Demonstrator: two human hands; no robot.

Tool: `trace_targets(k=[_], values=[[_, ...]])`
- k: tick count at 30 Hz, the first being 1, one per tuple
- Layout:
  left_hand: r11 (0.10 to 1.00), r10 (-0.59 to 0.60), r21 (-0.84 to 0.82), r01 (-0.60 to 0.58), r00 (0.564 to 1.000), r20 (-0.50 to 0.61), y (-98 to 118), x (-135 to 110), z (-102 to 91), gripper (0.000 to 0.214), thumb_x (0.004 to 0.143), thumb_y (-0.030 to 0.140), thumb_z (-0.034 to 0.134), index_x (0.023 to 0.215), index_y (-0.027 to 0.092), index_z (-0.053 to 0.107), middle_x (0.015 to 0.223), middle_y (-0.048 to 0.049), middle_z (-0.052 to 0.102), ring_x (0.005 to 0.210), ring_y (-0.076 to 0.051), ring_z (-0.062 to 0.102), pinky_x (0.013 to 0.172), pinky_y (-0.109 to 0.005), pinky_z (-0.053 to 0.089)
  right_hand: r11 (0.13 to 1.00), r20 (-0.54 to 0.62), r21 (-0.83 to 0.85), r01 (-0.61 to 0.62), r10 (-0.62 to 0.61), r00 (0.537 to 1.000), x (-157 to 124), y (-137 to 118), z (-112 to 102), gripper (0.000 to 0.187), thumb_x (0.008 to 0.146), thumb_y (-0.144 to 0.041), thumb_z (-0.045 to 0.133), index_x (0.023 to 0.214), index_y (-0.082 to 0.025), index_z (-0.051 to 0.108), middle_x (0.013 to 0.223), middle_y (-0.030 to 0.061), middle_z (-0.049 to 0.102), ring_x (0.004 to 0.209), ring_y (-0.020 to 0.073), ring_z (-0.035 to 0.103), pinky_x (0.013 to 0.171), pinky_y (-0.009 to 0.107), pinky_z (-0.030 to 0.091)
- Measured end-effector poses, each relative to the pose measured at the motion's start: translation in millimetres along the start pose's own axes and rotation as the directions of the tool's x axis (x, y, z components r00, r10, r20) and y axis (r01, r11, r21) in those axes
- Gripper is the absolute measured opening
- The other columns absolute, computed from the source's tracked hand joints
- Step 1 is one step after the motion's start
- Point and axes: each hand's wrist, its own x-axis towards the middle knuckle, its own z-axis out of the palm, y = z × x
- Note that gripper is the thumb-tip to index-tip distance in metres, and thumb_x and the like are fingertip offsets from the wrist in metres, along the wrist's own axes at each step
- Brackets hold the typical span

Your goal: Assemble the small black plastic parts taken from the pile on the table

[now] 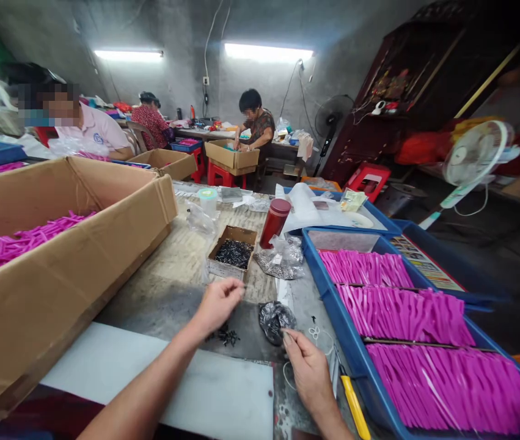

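Grey workshop table: left hand hovered, fingertips pinched together, over pile of small black parts; right hand, fingers slack and spread, touched crumpled black plastic bag. Parts looked light, stiff, slippery; best pinched singly.

Carton at left of table, heaped strips inside. Tray at right, rowed strips inside. Small box between them, bottle just behind-right. Nearer: left hand above loose parts; bag between it and right hand.
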Motion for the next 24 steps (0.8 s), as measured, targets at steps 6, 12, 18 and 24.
trace_targets(k=[6,12,18,24], values=[[0.885,0.088,0.465,-0.006,0.984,-0.155,4.0,67.3,-32.2,0.015,0.066,0.018,0.044,0.069,0.014,0.058,0.062,-0.0013,0.056,0.062,-0.014,0.05,0.059,-0.023,0.036,1.0,0.004,-0.006,0.004,-0.004,1.0,-2.0,1.6,-2.2,0.032,0.069,-0.037,0.05,0.084,-0.012,0.064,0.066,0.0055,0.063,0.064,0.0186,0.056,0.058,0.025,0.044],[0.811,0.155,0.568,-0.144,0.987,0.028,2.2,47.7,-26.7,0.019,0.07,0.017,0.041,0.079,0.016,0.057,0.073,-0.0026,0.058,0.069,-0.014,0.05,0.065,-0.023,0.037,0.999,-0.026,0.041,-0.017,0.018,0.999,-4.4,2.9,-6.6,0.033,0.066,-0.04,0.052,0.08,-0.012,0.065,0.065,0.0057,0.063,0.066,0.0199,0.056,0.061,0.027,0.045],[0.738,0.001,0.617,-0.273,0.915,0.403,-9.8,-5.2,-18.0,0.017,0.066,0.01,0.042,0.068,0.017,0.058,0.069,-0.0018,0.058,0.067,-0.014,0.051,0.06,-0.021,0.037,0.998,-0.006,0.029,-0.048,0.048,0.999,-5.2,6.1,-10.1,0.034,0.067,-0.04,0.05,0.08,-0.013,0.064,0.064,0.0049,0.062,0.066,0.0198,0.055,0.06,0.027,0.044],[0.667,-0.132,0.7,-0.256,0.884,0.449,-15.2,-24.0,-13.0,0.013,0.067,0.015,0.046,0.07,0.019,0.058,0.075,-0.0032,0.057,0.072,-0.017,0.052,0.06,-0.022,0.036,0.998,0.007,0.024,-0.06,0.06,0.998,-6.1,9.5,-7.6,0.032,0.068,-0.039,0.049,0.078,-0.012,0.063,0.069,0.0065,0.063,0.068,0.0201,0.055,0.063,0.029,0.043]])
